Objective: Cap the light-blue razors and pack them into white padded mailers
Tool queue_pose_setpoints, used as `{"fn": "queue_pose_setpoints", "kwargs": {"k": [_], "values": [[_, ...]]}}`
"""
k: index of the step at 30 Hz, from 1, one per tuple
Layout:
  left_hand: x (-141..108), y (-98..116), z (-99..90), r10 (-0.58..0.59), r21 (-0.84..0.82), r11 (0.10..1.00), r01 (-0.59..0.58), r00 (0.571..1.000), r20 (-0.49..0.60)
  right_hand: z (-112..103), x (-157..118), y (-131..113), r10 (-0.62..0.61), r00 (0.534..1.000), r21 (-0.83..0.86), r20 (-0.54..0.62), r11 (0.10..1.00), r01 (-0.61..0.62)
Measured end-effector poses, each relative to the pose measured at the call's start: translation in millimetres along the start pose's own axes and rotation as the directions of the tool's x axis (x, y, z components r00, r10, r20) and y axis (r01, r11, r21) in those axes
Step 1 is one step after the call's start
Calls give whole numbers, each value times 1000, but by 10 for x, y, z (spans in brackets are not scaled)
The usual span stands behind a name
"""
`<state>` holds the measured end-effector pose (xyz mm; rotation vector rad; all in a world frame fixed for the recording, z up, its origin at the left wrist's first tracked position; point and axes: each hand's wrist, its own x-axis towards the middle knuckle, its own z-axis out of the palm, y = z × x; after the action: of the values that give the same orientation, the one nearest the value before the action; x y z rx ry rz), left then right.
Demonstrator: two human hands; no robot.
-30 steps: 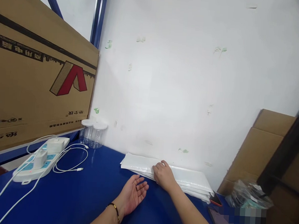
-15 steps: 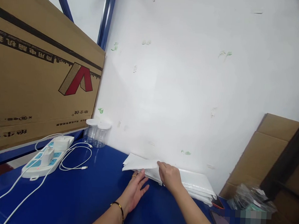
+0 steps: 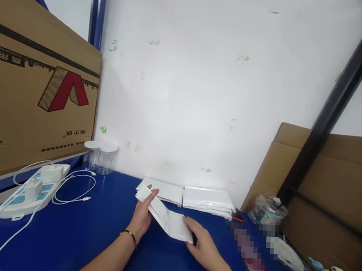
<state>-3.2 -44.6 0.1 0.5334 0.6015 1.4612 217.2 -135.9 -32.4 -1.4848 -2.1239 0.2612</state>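
Note:
A white padded envelope (image 3: pixel 171 223) slants above the blue tabletop, bent near its middle. Its upper left end is in my left hand (image 3: pixel 142 213), with the thumb laid over it. At the lower right end, the fingers of my right hand (image 3: pixel 202 243) are closed on the edge. A small dark patch shows by those fingertips, and I cannot make out what it is. Just behind my hands, against the wall, lie a left stack of white padded envelopes (image 3: pixel 165 190) and a right stack of them (image 3: pixel 208 198).
On the left are a power strip (image 3: pixel 27 195) with plugged-in chargers, a white cable (image 3: pixel 72 200) and clear lidded jars (image 3: pixel 107 161). A large printed carton (image 3: pixel 42 90) stands behind. To the right lie a phone (image 3: pixel 253 264), a bagged item (image 3: pixel 268 210) and folded cardboard (image 3: pixel 271 165).
The envelope has come off the left stack toward me, held between both hands. My left hand has gone from open fingers to gripping. The view has turned to the right.

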Motion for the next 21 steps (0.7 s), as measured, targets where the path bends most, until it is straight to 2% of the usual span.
{"fn": "queue_pose_setpoints", "kwargs": {"k": [3, 5, 8, 10, 15, 21], "values": [[-68, 51, 81, 43, 29, 999, -45, 998, 54, 45, -11, 106, 198, 979, 130, 42, 971, -202], [-106, 79, 154, 80, 52, 995, -87, 989, 121, 73, -4, 141, 239, 968, 155, 78, 956, -249], [-154, 124, 278, 122, 84, 986, -144, 967, 222, 90, 6, 162, 230, 968, 171, 98, 955, -244], [-174, 162, 355, 143, 88, 982, -170, 957, 251, 87, 6, 169, 216, 971, 186, 102, 955, -232], [-178, 278, 488, 188, 99, 971, -217, 951, 246, 81, -2, 177, 198, 975, 215, 98, 953, -215], [-185, 385, 574, 218, 153, 952, -265, 938, 268, 83, 21, 148, 194, 977, 153, 92, 966, -206]]}}
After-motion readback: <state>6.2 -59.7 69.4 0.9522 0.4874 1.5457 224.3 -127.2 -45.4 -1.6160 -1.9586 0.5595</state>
